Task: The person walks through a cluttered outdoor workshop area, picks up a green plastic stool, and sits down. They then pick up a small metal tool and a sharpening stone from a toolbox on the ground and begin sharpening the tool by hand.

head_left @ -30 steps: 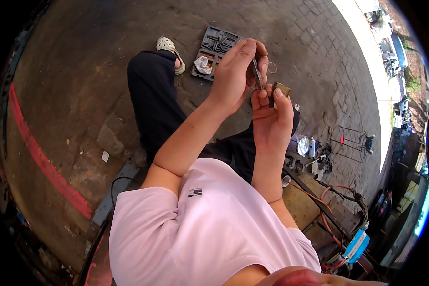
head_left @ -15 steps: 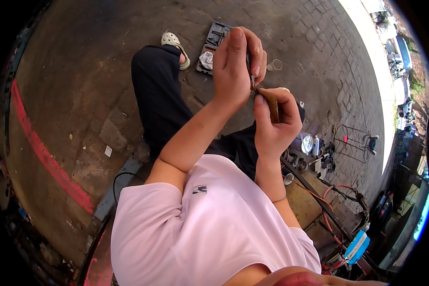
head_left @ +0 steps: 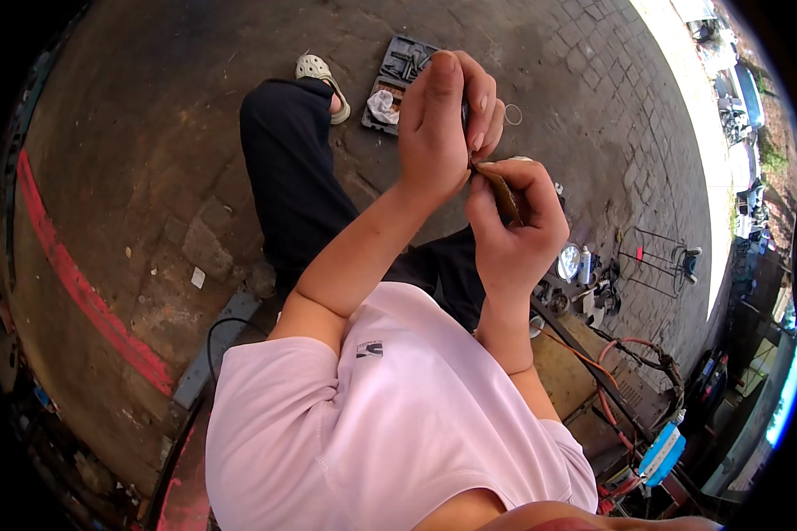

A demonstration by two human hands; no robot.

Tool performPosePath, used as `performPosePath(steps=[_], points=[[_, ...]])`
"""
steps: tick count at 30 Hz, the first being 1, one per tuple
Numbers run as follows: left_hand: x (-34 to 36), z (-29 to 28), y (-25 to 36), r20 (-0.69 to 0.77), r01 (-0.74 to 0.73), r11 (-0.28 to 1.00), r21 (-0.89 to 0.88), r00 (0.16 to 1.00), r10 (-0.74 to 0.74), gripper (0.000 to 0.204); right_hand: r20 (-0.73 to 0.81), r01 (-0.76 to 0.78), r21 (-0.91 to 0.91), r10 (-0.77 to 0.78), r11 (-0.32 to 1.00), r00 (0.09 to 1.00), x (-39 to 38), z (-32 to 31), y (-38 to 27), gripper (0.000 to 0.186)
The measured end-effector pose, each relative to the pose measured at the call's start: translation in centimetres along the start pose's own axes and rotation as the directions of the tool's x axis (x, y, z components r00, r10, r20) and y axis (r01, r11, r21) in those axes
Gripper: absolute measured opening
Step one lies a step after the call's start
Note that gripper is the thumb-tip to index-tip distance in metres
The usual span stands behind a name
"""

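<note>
In front of my chest my left hand (head_left: 434, 128) is raised, fingers curled round a slim dark piece (head_left: 472, 165). Most of that piece is hidden by the palm and fingers, so its kind does not show. Close below and to the right, my right hand (head_left: 524, 221) pinches a folded brown sheet (head_left: 506, 198) that looks like sandpaper, between thumb and fingers. The sheet's upper end meets the lower end of the dark piece, where the fingertips of both hands nearly touch.
On the paved floor ahead lies an open grey tool case (head_left: 405, 60) with a crumpled white cloth (head_left: 383, 107). To the right are a round lamp (head_left: 568, 263), a spray can (head_left: 585, 265), a wire rack (head_left: 660, 261) and red hoses (head_left: 607, 407). A grey metal bar (head_left: 217, 350) is at left.
My right hand has shifted slightly right and the brown sheet is tilted a little differently. My left hand keeps nearly the same place and its grip.
</note>
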State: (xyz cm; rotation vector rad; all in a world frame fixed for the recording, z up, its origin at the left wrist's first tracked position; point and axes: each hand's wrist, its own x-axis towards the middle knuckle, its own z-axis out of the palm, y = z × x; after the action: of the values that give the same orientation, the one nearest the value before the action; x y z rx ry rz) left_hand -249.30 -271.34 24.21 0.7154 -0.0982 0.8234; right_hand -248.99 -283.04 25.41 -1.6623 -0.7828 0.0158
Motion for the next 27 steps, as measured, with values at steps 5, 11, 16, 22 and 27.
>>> performPosePath(steps=[5,11,16,22,27], points=[[0.0,0.0,0.1,-0.024,0.044,0.999,-0.029,0.999,-0.044,0.050,0.001,0.022,0.008,-0.022,1.000,1.000,0.1,0.2,0.3,0.011],[0.1,-0.1,0.1,-0.031,0.063,0.997,-0.050,0.997,-0.064,0.051,-0.056,0.016,-0.012,-0.017,1.000,0.998,0.3,0.6,0.2,0.015],[-0.1,0.0,0.0,-0.083,0.071,0.996,-0.046,0.994,-0.074,0.050,-0.048,0.172,-0.076,-0.176,0.982,0.983,0.0,0.5,1.1,0.016],[-0.1,-0.1,0.2,-0.056,0.054,0.998,-0.027,0.997,-0.056,0.050,-0.016,0.128,-0.075,-0.130,0.989,0.991,0.0,0.5,0.5,0.017],[0.1,0.1,0.0,-0.098,0.086,0.995,-0.050,0.991,-0.091,0.050,-0.042,0.165,-0.093,-0.170,0.982,0.985,0.5,0.7,0.5,0.018]])
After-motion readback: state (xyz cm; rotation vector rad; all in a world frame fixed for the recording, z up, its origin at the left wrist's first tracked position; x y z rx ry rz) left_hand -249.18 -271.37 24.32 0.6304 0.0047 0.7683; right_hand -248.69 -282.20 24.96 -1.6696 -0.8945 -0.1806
